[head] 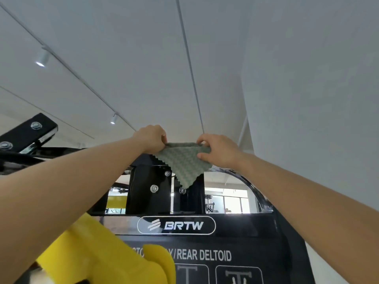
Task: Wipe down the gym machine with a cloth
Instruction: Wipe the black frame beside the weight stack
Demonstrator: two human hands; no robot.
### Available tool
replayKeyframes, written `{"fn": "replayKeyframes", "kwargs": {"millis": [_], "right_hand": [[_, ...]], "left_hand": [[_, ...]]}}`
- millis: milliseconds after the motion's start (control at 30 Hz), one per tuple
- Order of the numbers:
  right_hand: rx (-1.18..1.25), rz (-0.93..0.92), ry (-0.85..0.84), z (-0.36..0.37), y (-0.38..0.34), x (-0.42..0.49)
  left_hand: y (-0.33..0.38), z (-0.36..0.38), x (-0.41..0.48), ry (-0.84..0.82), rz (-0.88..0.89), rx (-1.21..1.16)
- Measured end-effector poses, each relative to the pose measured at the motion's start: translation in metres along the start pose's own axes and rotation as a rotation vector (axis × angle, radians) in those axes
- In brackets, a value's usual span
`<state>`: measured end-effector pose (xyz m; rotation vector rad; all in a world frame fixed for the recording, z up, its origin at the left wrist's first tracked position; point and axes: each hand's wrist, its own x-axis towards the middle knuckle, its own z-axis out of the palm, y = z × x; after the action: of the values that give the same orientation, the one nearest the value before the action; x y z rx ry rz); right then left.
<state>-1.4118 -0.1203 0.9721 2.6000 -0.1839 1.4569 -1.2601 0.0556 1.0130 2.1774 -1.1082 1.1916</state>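
Both arms were raised overhead, and the cloth [182, 162], a green waffle-textured square with a zigzag edge, was held between the two hands just above the middle of the view, in front of the top of the gym machine [256, 238]. The left hand [152, 140] pinched the cloth's upper edge at about 10 o'clock of it. The right hand [219, 152] gripped the opposite end at about 3 o'clock, with its thumb lying across the fabric. The upper edge was stretched between them and looked folded over, while a loose corner hung toward 6 o'clock over the black upright column [143, 191] and its bolts [154, 188]. Whether the fold lay on the machine's top bar or was only held up before it could not be told from this angle. The logo plate [176, 225] sat at 6 o'clock of the cloth. A yellow padded part [102, 253] lay toward 7 o'clock, and a bolted black bracket [28, 132] was out at 9 o'clock under the ceiling track lights [42, 58]. I judged the step in hand to be arranging or folding the cloth at the machine's highest point, either just ahead of a wiping pass or at the start of one. The next move probably called for pressing the fabric flat against the top frame. From there it could be drawn along the frame, or down toward 6 o'clock over the column and the panel, with enough grip that the hanging corner would not catch on the bolt heads.
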Motion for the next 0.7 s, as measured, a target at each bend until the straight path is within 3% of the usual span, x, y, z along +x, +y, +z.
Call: {"fn": "replayKeyframes", "kwargs": {"millis": [167,233,300,400,700], "right_hand": [[-0.104,-0.092,-0.115,-0.006,-0.003,0.01],[-0.099,-0.091,-0.161,-0.008,-0.004,0.012],[-0.096,-0.082,-0.158,-0.009,-0.002,0.012],[-0.091,-0.076,-0.129,-0.012,0.006,0.009],[-0.056,-0.063,-0.108,-0.029,0.037,-0.021]], "left_hand": [[-0.007,0.0,0.003,0.132,0.143,-0.072],[-0.004,-0.003,0.001,0.048,0.242,-0.203],[0.0,-0.004,-0.003,-0.14,0.266,-0.33],[0.005,0.001,-0.001,-0.285,0.309,-0.262],[0.045,0.007,0.003,-0.236,0.425,-0.127]]}}
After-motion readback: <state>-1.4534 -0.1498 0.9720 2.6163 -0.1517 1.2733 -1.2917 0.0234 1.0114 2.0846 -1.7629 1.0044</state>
